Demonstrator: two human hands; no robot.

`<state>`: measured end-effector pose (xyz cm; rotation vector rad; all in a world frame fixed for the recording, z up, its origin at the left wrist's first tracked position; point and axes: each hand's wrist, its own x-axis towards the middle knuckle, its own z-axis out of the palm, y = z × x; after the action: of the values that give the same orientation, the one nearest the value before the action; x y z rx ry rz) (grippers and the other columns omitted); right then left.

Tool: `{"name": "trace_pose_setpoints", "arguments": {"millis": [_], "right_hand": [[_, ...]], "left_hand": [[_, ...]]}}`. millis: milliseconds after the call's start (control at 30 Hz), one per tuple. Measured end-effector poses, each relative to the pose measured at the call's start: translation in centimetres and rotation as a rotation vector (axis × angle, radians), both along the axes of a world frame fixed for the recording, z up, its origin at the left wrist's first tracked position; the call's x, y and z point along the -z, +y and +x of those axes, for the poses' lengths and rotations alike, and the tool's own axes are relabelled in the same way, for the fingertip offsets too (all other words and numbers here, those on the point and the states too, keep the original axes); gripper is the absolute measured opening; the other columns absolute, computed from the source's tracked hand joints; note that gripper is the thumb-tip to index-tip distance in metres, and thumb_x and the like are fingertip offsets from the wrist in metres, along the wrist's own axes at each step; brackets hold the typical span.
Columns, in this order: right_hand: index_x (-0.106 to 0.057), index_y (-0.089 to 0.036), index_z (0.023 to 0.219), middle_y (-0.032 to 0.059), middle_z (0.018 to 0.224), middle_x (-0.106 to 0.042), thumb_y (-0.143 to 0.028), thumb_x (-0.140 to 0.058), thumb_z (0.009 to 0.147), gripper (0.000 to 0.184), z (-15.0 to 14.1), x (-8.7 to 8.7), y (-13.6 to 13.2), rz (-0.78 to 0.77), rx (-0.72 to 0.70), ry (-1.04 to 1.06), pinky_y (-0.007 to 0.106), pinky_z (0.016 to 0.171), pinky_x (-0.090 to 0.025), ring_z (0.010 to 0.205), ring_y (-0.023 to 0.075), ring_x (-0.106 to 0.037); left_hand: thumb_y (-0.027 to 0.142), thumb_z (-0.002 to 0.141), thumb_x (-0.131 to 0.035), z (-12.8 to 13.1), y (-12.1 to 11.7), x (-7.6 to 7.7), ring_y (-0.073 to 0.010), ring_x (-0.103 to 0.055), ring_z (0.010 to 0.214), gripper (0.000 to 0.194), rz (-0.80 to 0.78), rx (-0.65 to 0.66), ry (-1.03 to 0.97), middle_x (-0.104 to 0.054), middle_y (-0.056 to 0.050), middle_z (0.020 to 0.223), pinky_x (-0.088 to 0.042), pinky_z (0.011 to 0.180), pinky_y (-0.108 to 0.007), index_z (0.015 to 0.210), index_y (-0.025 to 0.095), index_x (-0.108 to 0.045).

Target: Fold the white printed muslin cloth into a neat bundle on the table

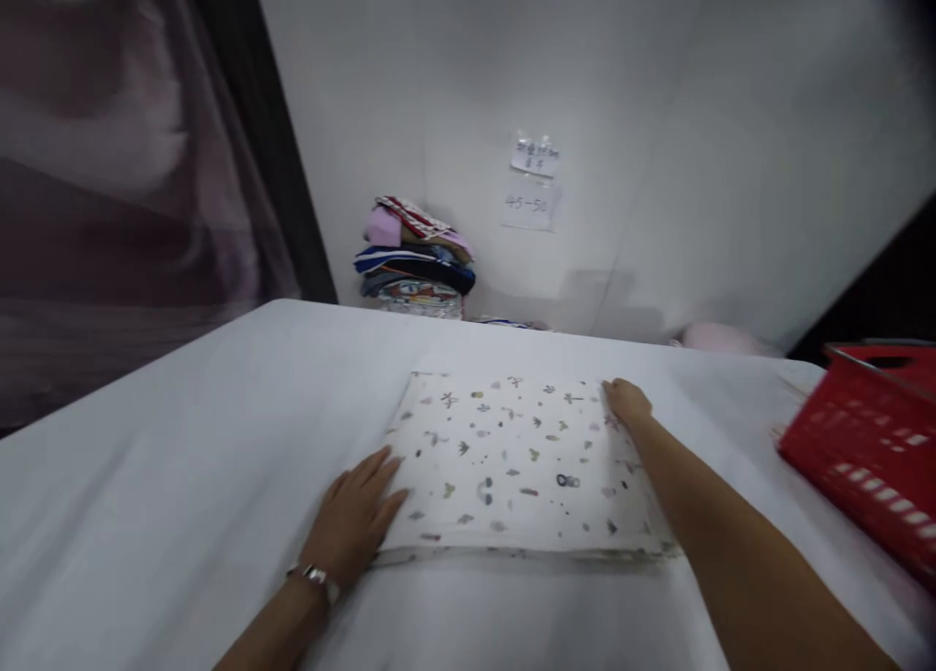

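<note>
A folded white cloth (512,466) printed with small coloured figures lies flat on the table, several layers showing at its near edge. My left hand (355,510) rests at the cloth's left edge, fingers stretched out, with a metal band on the wrist. At the far right corner, my right hand (627,400) has its fingers closed in a pinch on the cloth's edge. The fingertips of the right hand are partly hidden, and the picture is a little blurred.
A red plastic basket (870,447) stands at the right. Behind the white-covered table (241,437) is a stack of folded fabrics (416,261). Paper notes (532,183) hang on the pale wall. A mauve curtain (124,183) hangs at left.
</note>
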<state>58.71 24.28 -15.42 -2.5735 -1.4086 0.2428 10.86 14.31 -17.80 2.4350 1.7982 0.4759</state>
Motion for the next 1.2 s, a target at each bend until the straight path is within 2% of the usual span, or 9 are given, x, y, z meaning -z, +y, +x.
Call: {"name": "trace_pose_setpoints", "arguments": {"millis": [100, 200, 333, 500, 600, 700, 800, 967, 1200], "right_hand": [[-0.057, -0.013, 0.117, 0.02, 0.122, -0.055, -0.04, -0.028, 0.092, 0.047, -0.3, 0.3, -0.5, 0.032, -0.058, -0.094, 0.046, 0.09, -0.041, 0.115, 0.0315, -0.049], [-0.045, -0.015, 0.131, 0.0157, 0.138, -0.043, -0.042, -0.025, 0.092, 0.051, -0.5, 1.9, -0.9, 0.164, -0.276, -0.31, 0.05, 0.1, -0.033, 0.13, 0.0286, -0.034], [-0.04, -0.02, 0.136, 0.0091, 0.146, -0.034, -0.049, -0.024, 0.09, 0.056, -0.4, 3.8, -1.2, 0.02, -0.377, -0.286, 0.056, 0.104, -0.026, 0.136, 0.027, -0.024], [-0.045, -0.017, 0.133, 0.0152, 0.148, -0.029, -0.047, -0.026, 0.091, 0.055, -2.0, 2.5, -1.4, 0.023, -0.424, -0.34, 0.06, 0.103, -0.023, 0.137, 0.0321, -0.02], [-0.046, -0.014, 0.132, 0.0166, 0.145, -0.033, -0.041, -0.025, 0.093, 0.053, -6.2, 1.7, -3.1, 0.129, -0.612, -0.273, 0.055, 0.105, -0.024, 0.137, 0.0317, -0.021], [-0.054, -0.018, 0.126, 0.0111, 0.138, -0.046, -0.043, -0.032, 0.091, 0.048, -12.1, 1.1, -7.0, 0.207, -0.856, -0.034, 0.044, 0.106, -0.032, 0.132, 0.0274, -0.034], [-0.065, -0.023, 0.11, 0.0066, 0.123, -0.059, -0.045, -0.038, 0.089, 0.04, -18.0, 0.3, -11.2, 0.227, -1.025, 0.225, 0.038, 0.101, -0.04, 0.117, 0.0242, -0.05], [-0.068, -0.026, 0.099, 0.0048, 0.1, -0.067, -0.036, -0.045, 0.088, 0.027, -24.8, -0.7, -14.8, 0.235, -1.155, 0.397, 0.037, 0.087, -0.046, 0.098, 0.0222, -0.057], [-0.066, -0.022, 0.102, 0.0054, 0.097, -0.063, -0.026, -0.048, 0.088, 0.023, -30.5, -0.3, -14.7, 0.257, -1.257, 0.219, 0.033, 0.084, -0.042, 0.093, 0.0199, -0.054]], "left_hand": [[0.041, 0.088, -0.04, 0.2, -0.4, 0.1, -0.0224, -0.043, 0.126, 0.044, -0.026, -0.012, -0.013, -0.044, -0.006, 0.14, -0.033, 0.105, -0.045, 0.126, 0.024, -0.053], [0.039, 0.088, -0.043, 0.2, -0.6, 0.2, -0.023, -0.042, 0.127, 0.042, -0.031, -0.018, -0.038, -0.043, -0.007, 0.141, -0.031, 0.106, -0.045, 0.127, 0.024, -0.052], [0.039, 0.088, -0.045, 0.4, -0.9, 0.3, -0.0229, -0.039, 0.129, 0.042, -0.044, -0.015, -0.085, -0.042, -0.005, 0.142, -0.029, 0.107, -0.046, 0.127, 0.025, -0.051], [0.036, 0.086, -0.049, 0.5, -1.2, -0.5, -0.0221, -0.036, 0.13, 0.043, -0.146, -0.028, -0.235, -0.042, -0.006, 0.142, -0.023, 0.11, -0.045, 0.126, 0.022, -0.051], [0.037, 0.086, -0.047, -0.5, -0.9, -1.4, -0.0183, -0.049, 0.119, 0.042, -0.17, -0.104, -0.467, -0.053, -0.007, 0.132, -0.035, 0.104, -0.034, 0.123, 0.018, -0.055], [0.039, 0.084, -0.048, -2.0, -0.6, -2.3, -0.0157, -0.061, 0.092, 0.037, -0.17, -0.278, -0.642, -0.067, -0.004, 0.106, -0.046, 0.086, -0.028, 0.11, 0.018, -0.063], [0.038, 0.079, -0.052, -3.3, -0.9, -3.1, -0.0144, -0.062, 0.075, 0.031, -0.271, -0.292, -0.713, -0.07, -0.003, 0.084, -0.048, 0.072, -0.026, 0.094, 0.016, -0.068], [0.035, 0.071, -0.057, -4.7, -3.3, -3.4, -0.0135, -0.06, 0.063, 0.025, -0.458, -0.19, -0.605, -0.066, -0.001, 0.067, -0.044, 0.06, -0.023, 0.079, 0.015, -0.07], [0.029, 0.069, -0.06, -4.7, -5.9, -2.6, -0.0133, -0.061, 0.07, 0.017, -0.448, -0.18, -0.477, -0.069, 0.001, 0.072, -0.042, 0.06, -0.02, 0.077, 0.02, -0.071]]}}
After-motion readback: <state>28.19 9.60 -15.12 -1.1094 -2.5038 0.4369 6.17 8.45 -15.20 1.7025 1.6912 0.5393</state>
